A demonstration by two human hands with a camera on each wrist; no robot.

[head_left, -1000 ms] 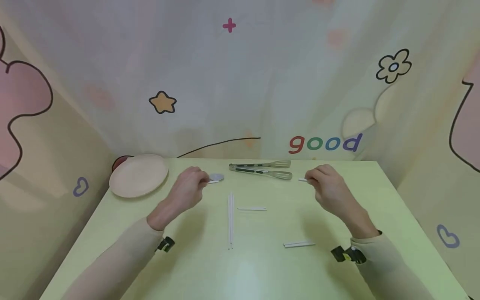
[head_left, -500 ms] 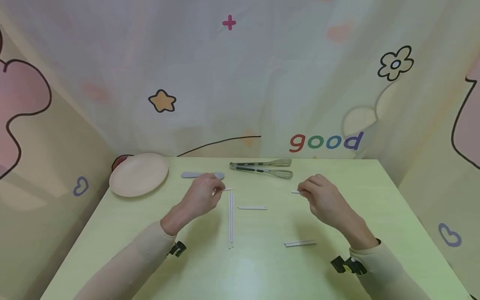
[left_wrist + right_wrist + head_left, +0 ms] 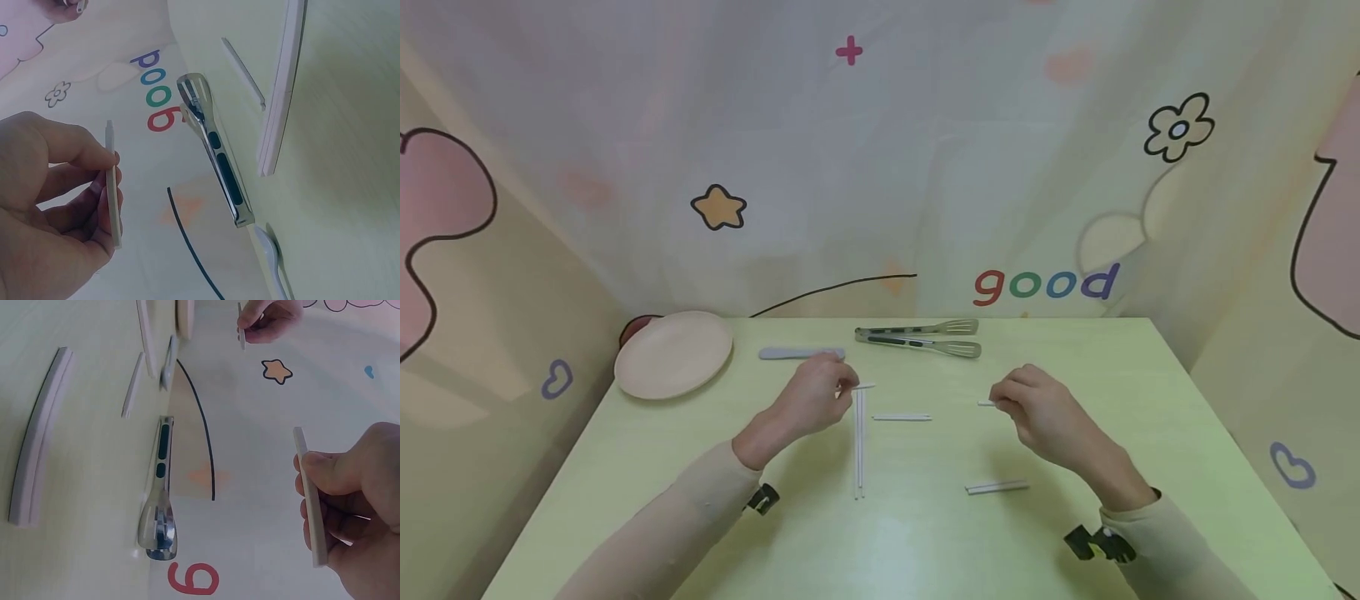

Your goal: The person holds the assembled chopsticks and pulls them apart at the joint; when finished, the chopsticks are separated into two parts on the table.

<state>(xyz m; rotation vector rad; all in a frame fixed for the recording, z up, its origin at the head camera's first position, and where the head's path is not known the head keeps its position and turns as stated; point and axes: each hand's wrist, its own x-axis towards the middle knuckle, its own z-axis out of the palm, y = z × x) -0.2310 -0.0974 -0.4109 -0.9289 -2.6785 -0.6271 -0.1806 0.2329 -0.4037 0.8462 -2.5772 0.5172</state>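
Note:
My left hand (image 3: 820, 392) pinches a thin white stick (image 3: 112, 194) between thumb and fingers, its end showing just above a long pair of white sticks (image 3: 859, 446) that lies lengthwise on the table. On the other side, my right hand (image 3: 1041, 417) grips a second short white stick (image 3: 310, 500) along its fingers. Both held sticks are raised over the table. Between the hands a short pair of sticks (image 3: 901, 417) lies crosswise. Nearer to me, another short pair (image 3: 997, 487) lies below the right hand.
Silver tongs (image 3: 917, 337) with slotted heads lie at the table's back edge. Left of them is a pale grey-blue spoon (image 3: 782, 353), partly behind my left hand. A pale round plate (image 3: 673, 354) stands at the back left corner. A patterned curtain (image 3: 880, 167) closes off the back.
My left hand has moved right and nearer, carrying its stick and uncovering the spoon. My right hand has come left and nearer with its stick. The things on the table lie as before.

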